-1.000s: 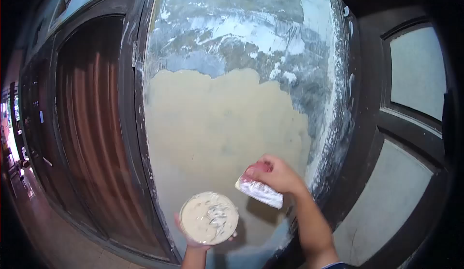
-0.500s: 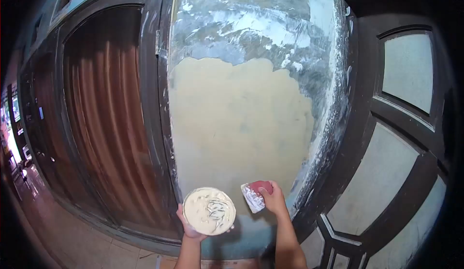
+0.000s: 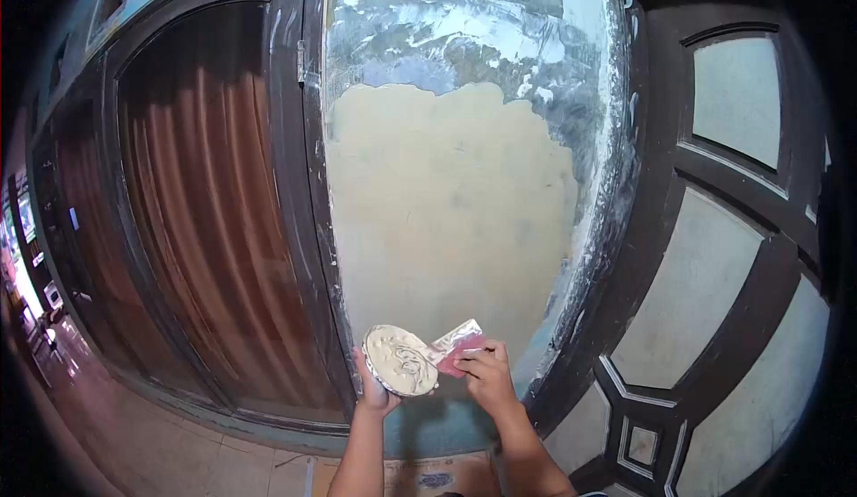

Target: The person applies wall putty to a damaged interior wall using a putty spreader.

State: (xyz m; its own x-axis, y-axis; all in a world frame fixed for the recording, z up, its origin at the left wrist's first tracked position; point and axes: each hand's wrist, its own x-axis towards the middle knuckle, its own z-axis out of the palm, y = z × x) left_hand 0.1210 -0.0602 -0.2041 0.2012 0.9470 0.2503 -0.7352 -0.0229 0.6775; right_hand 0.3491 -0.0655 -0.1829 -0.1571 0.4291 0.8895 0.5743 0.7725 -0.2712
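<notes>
My left hand grips a round bowl of putty from its left side and underneath. The bowl is tilted, and the cream putty inside has swirled ridges. At its right rim is a putty scraper, red at the grip with a pale, smeared blade pointing up. My right hand pinches the red part between thumb and fingers. The blade's left edge appears to meet the bowl's rim; exact contact is hard to see. Behind both hands stands the wall, coated with cream putty over its middle and lower part.
Above the coat, the wall surface is grey-blue with white smears. A dark-framed window with a brown curtain is to the left. A dark panelled door stands to the right. Tiled floor and cardboard lie below.
The scraper has moved left to the bowl's rim and turned so its blade points up. The bowl has tilted and shifted slightly right and up. The view has shifted a little.
</notes>
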